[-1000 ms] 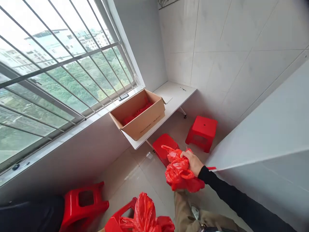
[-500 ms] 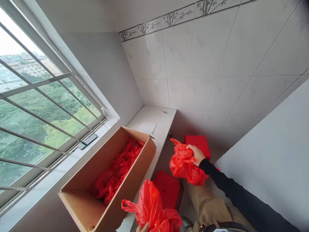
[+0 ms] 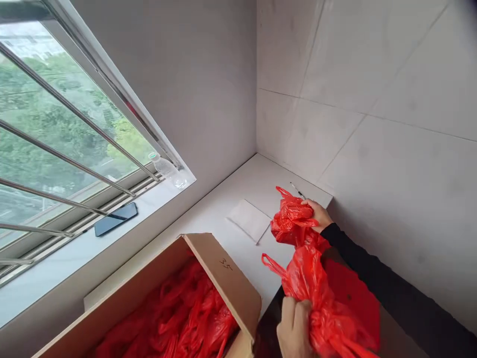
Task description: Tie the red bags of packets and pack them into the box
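Note:
My left hand (image 3: 296, 325) is closed around a crumpled red plastic bag (image 3: 335, 323) at the bottom, its loop handle sticking out to the left. Farther off, my right hand (image 3: 316, 215) grips another red plastic bag (image 3: 292, 219) just above the white counter (image 3: 231, 181). The two bags overlap in view, and what is inside them cannot be made out. To the left stands an open cardboard box (image 3: 219, 268) marked "35", with many red plastic bags (image 3: 167, 318) heaped inside.
A white sheet of paper (image 3: 249, 220) and a pen (image 3: 297, 190) lie on the counter. On the windowsill are a dark phone (image 3: 116, 219) and a clear plastic bottle (image 3: 167, 170). A red surface (image 3: 354, 293) shows below my right arm. Metal bars cross the window.
My view has turned and come closer to the counter and box. Both hands, still holding their red bags, have come nearer each other, and the right one is now by the counter's edge.

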A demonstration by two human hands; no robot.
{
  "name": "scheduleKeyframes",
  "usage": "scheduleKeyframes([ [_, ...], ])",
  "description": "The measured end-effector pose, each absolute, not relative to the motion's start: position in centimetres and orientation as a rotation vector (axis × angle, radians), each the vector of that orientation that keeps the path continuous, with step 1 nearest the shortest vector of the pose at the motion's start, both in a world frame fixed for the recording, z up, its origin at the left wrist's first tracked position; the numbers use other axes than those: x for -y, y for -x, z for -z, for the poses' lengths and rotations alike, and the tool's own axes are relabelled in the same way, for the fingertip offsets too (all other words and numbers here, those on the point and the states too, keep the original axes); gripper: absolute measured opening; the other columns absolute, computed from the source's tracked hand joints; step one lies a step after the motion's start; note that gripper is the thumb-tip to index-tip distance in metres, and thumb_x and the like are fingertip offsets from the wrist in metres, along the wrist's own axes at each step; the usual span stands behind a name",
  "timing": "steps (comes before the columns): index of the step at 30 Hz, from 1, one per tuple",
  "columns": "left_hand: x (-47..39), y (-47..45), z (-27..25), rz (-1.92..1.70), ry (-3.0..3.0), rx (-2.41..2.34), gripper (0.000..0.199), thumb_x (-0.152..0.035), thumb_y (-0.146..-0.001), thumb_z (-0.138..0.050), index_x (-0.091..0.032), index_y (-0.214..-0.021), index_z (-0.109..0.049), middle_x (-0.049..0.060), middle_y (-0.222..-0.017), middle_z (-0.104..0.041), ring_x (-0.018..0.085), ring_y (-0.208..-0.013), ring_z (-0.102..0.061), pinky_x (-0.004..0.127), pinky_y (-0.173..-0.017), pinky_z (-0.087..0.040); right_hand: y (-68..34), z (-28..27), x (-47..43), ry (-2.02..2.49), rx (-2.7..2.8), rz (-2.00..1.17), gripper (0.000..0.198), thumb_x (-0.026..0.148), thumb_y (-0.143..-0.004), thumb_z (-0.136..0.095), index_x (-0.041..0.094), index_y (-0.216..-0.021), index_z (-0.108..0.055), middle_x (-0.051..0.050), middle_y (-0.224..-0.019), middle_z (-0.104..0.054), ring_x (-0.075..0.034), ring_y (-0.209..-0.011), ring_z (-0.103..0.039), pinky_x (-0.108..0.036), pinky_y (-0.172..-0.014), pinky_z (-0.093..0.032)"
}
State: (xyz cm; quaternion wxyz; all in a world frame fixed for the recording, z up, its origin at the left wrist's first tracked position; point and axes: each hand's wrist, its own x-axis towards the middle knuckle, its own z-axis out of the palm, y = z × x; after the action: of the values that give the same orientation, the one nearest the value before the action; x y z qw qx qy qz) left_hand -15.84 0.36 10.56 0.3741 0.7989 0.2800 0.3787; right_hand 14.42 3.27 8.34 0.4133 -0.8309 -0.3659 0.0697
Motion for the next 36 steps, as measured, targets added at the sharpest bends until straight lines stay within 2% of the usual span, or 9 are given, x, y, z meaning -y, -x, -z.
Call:
scheduleKeyframes([
  [4,-9.7,6.0,-11.8,-0.745,-1.876,-0.965,0.014,-0.019,-0.083,-0.06,-0.025,-0.095,-0.058,0.009,-0.089,-0.061,0.024,-0.08,-0.062,0.033,-0.067,-0.048,-23.0,-7.9,-15.9,2.204,0.927,-0.259,0.035,0.033,-0.065,-0.072,0.02,-0.096,-0.061,-0.004,-0.091,-0.067,-0.025,-0.087,-0.06,-0.034,-0.08,-0.046],
  [8,-19.7,-2.9,-11.3,-0.589,-1.799,-1.316,0.008,-0.019,-0.087,-0.058,-0.019,-0.096,-0.056,0.014,-0.1,-0.063,0.027,-0.096,-0.06,0.038,-0.08,-0.046,-28.9,-7.2,-26.5,2.316,0.987,-0.341,0.039,0.024,-0.078,-0.066,0.01,-0.114,-0.061,-0.009,-0.099,-0.068,-0.02,-0.091,-0.059,-0.03,-0.082,-0.043],
  [12,-28.9,-9.0,-9.3,-0.56,-1.765,-1.407,0.018,-0.015,-0.089,-0.054,-0.014,-0.106,-0.057,0.018,-0.112,-0.061,0.027,-0.109,-0.056,0.037,-0.082,-0.046,-32.2,-6.8,-32.7,2.372,1.112,-0.416,0.06,0.027,-0.075,-0.074,0.007,-0.13,-0.057,-0.017,-0.113,-0.065,-0.024,-0.099,-0.061,-0.033,-0.086,-0.046],
  [17,-35.8,-12.7,-7.8,-0.524,-1.749,-1.439,0.073,-0.012,-0.071,-0.075,-0.018,-0.138,-0.047,0.02,-0.138,-0.05,0.036,-0.134,-0.041,0.049,-0.106,-0.038,-33.7,-7.5,-33.4,2.37,1.28,-0.394,0.074,0.028,-0.082,-0.07,0.011,-0.149,-0.043,-0.02,-0.135,-0.056,-0.031,-0.117,-0.058,-0.041,-0.101,-0.042],
  [19,-35.2,-13.1,-7.3,-0.557,-1.731,-1.443,0.093,-0.012,-0.069,-0.074,-0.018,-0.151,-0.031,0.022,-0.152,-0.036,0.038,-0.144,-0.028,0.054,-0.113,-0.029,-33.1,-7.6,-31.9,2.387,1.307,-0.357,0.072,0.028,-0.087,-0.062,0.013,-0.153,-0.037,-0.02,-0.143,-0.05,-0.03,-0.114,-0.06,-0.043,-0.104,-0.042],
  [22,-29.8,-12.2,-6.1,-0.765,-1.658,-1.346,0.082,-0.015,-0.081,-0.061,-0.016,-0.154,-0.024,0.02,-0.154,-0.034,0.03,-0.145,-0.029,0.048,-0.118,-0.027,-31.2,-7.0,-28.6,2.394,1.343,-0.335,0.069,0.031,-0.088,-0.057,0.018,-0.153,-0.038,-0.015,-0.146,-0.049,-0.028,-0.102,-0.067,-0.044,-0.1,-0.048],
  [25,-21.1,-8.9,-4.0,-0.69,-1.476,-1.231,0.061,-0.016,-0.089,-0.047,-0.02,-0.149,-0.034,0.013,-0.143,-0.05,0.022,-0.134,-0.044,0.039,-0.116,-0.033,-29.0,-6.1,-25.3,2.366,1.378,-0.266,0.066,0.035,-0.086,-0.057,0.022,-0.149,-0.044,-0.012,-0.147,-0.049,-0.03,-0.112,-0.064,-0.046,-0.1,-0.049],
  [28,-12.8,-4.0,-1.1,-0.478,-1.337,-1.22,0.043,-0.016,-0.086,-0.05,-0.016,-0.128,-0.057,0.013,-0.113,-0.067,0.026,-0.109,-0.061,0.041,-0.101,-0.046,-27.3,-6.0,-22.6,2.387,1.404,-0.185,0.063,0.038,-0.086,-0.057,0.024,-0.147,-0.048,-0.011,-0.148,-0.049,-0.032,-0.129,-0.053,-0.047,-0.104,-0.047],
  [36,-3.0,9.7,4.2,-0.297,-0.97,-1.41,0.018,-0.023,-0.087,-0.063,-0.018,-0.104,-0.067,0.006,-0.092,-0.068,0.021,-0.087,-0.065,0.04,-0.086,-0.052,-23.7,-5.5,-12.4,2.336,1.157,-0.288,0.05,0.048,-0.082,-0.061,0.039,-0.131,-0.061,-0.01,-0.136,-0.056,-0.031,-0.124,-0.057,-0.045,-0.102,-0.05],
])
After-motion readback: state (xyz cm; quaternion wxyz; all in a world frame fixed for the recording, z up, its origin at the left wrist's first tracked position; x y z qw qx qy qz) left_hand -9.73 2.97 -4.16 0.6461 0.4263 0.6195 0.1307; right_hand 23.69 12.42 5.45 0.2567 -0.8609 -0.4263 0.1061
